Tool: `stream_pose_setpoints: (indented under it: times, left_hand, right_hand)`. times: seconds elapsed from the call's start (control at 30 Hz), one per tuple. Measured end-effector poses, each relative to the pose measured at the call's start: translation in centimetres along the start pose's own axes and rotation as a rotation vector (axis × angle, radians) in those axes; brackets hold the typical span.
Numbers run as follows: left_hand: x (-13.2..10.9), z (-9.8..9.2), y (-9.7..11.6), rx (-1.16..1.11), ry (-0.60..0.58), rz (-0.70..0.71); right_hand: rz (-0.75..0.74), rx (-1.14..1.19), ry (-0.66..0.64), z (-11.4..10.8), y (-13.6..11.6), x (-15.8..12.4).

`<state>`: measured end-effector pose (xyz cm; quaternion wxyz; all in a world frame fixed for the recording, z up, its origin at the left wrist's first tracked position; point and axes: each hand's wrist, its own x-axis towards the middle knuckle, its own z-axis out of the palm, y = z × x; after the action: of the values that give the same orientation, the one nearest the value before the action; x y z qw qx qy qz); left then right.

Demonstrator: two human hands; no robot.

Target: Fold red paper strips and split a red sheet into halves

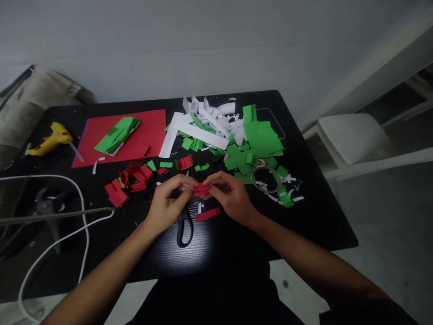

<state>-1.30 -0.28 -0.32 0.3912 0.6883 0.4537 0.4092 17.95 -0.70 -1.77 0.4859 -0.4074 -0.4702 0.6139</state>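
Observation:
Near the front middle of the black table, my left hand (pixel 171 201) and my right hand (pixel 232 196) are closed on the two ends of a small red paper piece (pixel 201 189). Fingertips cover part of it, so its folds are hard to make out. Below it lie a red paper strip (pixel 207 214) and small white scraps (pixel 200 207). Partly beneath my left hand are black-handled scissors (pixel 185 230). A small red and green folded bundle (pixel 184 162) rests just beyond my hands. Left of them is a pile of red folded pieces (pixel 133 178).
Green paper (pixel 262 137) and white strips (pixel 203 135) are heaped at the back, with a metal ring (pixel 266 179) to the right. A red sheet (pixel 152 131) bears green strips (pixel 118 135). Left are a yellow glue gun (pixel 56 138), pliers (pixel 47 210) and a white cable (pixel 86 225).

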Motion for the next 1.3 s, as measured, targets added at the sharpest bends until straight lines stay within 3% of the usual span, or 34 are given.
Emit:
stream_pose_setpoints:
  times: [0.23,0.5,0.77,1.3]
  left_hand:
    - [0.11,-0.03,0.00,-0.010,-0.018,0.000]
    - [-0.15,-0.26,0.19,0.094,-0.051,0.089]
    - [-0.26,0.53,-0.37,-0.039,0.061,-0.047]
    - [-0.08,0.45,-0.04,-0.077,0.116,-0.090]
  right_hand:
    - [0.021,0.061,-0.003,-0.08,-0.33,0.02]
    - [0.003,-0.083,0.050,-0.01,0.11,-0.06]
    - [-0.004,-0.062,0.050,-0.01,0.34,-0.09]
    - [-0.033,-0.042,0.073,0.06,0.41,-0.18]
